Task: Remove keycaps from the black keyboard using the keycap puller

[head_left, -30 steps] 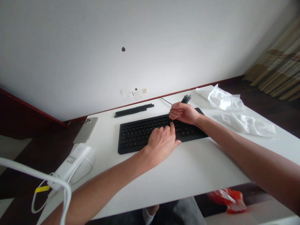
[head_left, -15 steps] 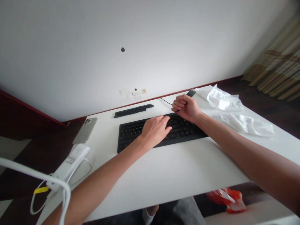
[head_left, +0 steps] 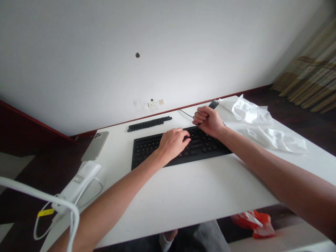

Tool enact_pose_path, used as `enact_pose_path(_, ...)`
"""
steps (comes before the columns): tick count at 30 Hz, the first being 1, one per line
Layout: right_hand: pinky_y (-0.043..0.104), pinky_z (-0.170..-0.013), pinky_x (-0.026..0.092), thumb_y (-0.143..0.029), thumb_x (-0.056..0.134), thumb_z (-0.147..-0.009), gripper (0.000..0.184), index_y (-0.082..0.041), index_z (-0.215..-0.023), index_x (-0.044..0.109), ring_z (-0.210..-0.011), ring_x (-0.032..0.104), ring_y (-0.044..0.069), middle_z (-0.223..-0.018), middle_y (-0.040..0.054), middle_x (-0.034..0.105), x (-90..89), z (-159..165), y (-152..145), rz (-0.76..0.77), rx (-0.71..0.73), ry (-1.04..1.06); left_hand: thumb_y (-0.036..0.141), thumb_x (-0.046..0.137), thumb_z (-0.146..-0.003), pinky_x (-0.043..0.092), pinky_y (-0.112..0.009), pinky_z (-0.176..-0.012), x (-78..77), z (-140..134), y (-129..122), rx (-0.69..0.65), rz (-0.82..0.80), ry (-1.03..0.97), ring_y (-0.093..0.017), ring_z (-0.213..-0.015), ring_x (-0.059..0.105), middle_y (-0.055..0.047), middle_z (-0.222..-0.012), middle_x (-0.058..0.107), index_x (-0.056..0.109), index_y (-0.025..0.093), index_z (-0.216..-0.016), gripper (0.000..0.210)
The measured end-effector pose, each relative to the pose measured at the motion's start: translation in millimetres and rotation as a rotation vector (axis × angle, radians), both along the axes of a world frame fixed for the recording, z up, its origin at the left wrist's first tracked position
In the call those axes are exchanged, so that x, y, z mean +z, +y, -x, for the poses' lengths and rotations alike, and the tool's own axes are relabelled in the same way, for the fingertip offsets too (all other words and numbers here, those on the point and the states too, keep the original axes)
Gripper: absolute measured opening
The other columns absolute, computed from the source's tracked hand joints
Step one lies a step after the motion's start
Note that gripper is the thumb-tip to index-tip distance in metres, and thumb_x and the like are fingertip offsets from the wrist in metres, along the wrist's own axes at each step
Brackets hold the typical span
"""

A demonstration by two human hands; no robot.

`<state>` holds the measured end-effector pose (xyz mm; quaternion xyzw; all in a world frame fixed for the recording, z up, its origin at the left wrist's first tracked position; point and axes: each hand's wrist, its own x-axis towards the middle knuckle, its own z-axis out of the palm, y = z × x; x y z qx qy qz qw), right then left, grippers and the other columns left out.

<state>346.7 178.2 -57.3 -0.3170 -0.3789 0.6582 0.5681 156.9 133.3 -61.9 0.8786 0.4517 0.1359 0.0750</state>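
A black keyboard [head_left: 147, 149] lies on the white table. My left hand [head_left: 171, 142] rests over its middle, the fingers bent and the thumb close to the forefinger. Whatever sits between those fingertips, if anything, is hidden. My right hand [head_left: 209, 121] is closed in a fist above the keyboard's far right part, wrapped round a slim black brush. Dark bristles of the brush [head_left: 214, 104] stick out above the fist. Its thin lower end points down at the keys, close to my left fingertips.
A strip of black keys [head_left: 149, 124] lies behind the keyboard. To the left are a phone [head_left: 96, 146] and a white power strip [head_left: 78, 185] with a cable. Crumpled clear plastic [head_left: 252, 110] covers the right back. A red bag [head_left: 254, 224] is below the table's front edge.
My left thumb has drawn in toward the forefinger, and that hand has shifted slightly. My right fist stays nearly in place with the brush.
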Motion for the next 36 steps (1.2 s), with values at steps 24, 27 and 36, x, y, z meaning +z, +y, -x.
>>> enact_pose_path(24,0.031,-0.051,0.025,-0.02,0.065,-0.079,0.044,-0.023,-0.058,0.026,-0.055,0.015,0.014,-0.057,-0.0047,0.019,-4.0,1,0,-0.055,0.049,0.0,0.037,0.062,-0.094,0.054,-0.041,-0.087,-2.9,63,68,0.268,-0.111,0.194,-0.029,-0.1,0.071,-0.008,-0.109,0.079,0.079,0.026,-0.11,0.025)
enact_pose_path(27,0.031,-0.052,0.024,-0.019,0.065,-0.08,0.044,-0.023,-0.057,0.028,-0.055,0.015,0.014,-0.057,-0.0045,0.019,-4.5,2,1,-0.049,0.055,-0.001,0.037,0.062,-0.095,0.055,-0.041,-0.087,-9.1,62,72,0.268,-0.111,0.189,-0.03,-0.1,0.072,-0.008,-0.108,0.079,0.079,0.027,-0.11,0.025)
enact_pose_path(36,0.032,-0.053,0.023,-0.021,0.066,-0.08,0.045,-0.022,-0.056,0.028,-0.056,0.016,0.014,-0.056,-0.0044,0.019,-4.7,3,-1,-0.048,0.059,-0.018,0.037,0.065,-0.095,0.055,-0.04,-0.083,-14.1,61,74,0.291,-0.154,0.144,-0.03,-0.098,0.073,-0.006,-0.107,0.079,0.072,0.029,-0.121,0.027)
